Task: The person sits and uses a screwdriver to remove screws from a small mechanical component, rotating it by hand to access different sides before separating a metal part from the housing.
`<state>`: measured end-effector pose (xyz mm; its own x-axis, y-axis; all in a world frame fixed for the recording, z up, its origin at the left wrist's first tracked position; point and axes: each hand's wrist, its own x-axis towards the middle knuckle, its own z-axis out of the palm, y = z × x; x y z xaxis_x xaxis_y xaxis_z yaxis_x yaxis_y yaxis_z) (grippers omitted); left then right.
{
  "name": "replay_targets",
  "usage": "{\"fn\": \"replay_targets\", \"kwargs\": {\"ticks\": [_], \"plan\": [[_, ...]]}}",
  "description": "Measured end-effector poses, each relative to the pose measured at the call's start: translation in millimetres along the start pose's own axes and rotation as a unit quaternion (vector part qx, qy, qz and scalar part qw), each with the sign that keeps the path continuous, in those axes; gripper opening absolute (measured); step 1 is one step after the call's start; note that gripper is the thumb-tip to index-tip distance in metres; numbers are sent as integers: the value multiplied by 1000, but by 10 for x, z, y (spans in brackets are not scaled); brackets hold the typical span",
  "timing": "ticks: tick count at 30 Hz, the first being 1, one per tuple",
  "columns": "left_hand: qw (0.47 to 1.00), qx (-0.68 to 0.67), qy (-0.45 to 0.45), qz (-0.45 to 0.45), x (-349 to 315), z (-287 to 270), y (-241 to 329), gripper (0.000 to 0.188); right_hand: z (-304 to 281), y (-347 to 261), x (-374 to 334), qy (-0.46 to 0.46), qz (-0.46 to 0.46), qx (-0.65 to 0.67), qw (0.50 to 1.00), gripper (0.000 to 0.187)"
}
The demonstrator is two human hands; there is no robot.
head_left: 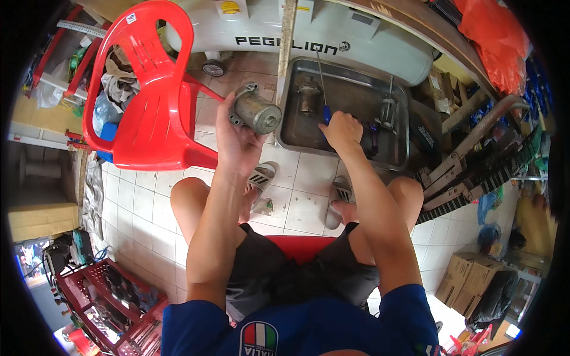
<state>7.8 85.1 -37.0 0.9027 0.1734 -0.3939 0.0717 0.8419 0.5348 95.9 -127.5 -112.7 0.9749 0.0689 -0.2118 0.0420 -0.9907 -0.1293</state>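
My left hand [236, 139] is wrapped round a dull grey metal cylindrical motor [256, 111], raised beside the red chair. Its rounded end points right and a flanged end with lugs faces the fingers. My right hand [344, 132] is closed on a screwdriver [326, 113], its blue handle partly hidden in the fist and its long thin shaft pointing away from me. This hand is over the near part of a metal tray [285, 133]. Inside the tray lie a second, browner cylindrical motor [307, 98] and a slim metal cylinder with a rod [388, 110].
A red plastic chair [145, 127] stands at the left. Behind the tray lies a large pale tank [380, 50], with a post [286, 53] in front. Metal bars [469, 160] lean at the right. A red tool cart [113, 296] is at lower left, cardboard boxes [466, 282] at lower right.
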Motion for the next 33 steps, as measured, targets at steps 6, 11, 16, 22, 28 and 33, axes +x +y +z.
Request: {"fn": "replay_targets", "kwargs": {"ticks": [6, 11, 16, 22, 28, 33], "plan": [[999, 6, 12, 32, -43, 17, 140, 42, -158, 101, -15, 23, 110, 292, 950, 39], [999, -14, 22, 46, -52, 4, 276, 41, -575, 353, -526, 117, 57, 377, 917, 39], [998, 10, 19, 56, -38, 6, 301, 41, -1136, 184, -1157, 205, -127, 467, 851, 25], [995, 4, -19, 97, -80, 41, 324, 45, -1392, 418, -1685, 252, -251, 350, 867, 27], [991, 5, -51, 126, -114, 34, 356, 58, -1411, 494, -1917, 232, -278, 313, 878, 28], [991, 0, -63, 120, -113, 41, 317, 68, -1342, 469, -1939, 240, -271, 312, 878, 28]]}}
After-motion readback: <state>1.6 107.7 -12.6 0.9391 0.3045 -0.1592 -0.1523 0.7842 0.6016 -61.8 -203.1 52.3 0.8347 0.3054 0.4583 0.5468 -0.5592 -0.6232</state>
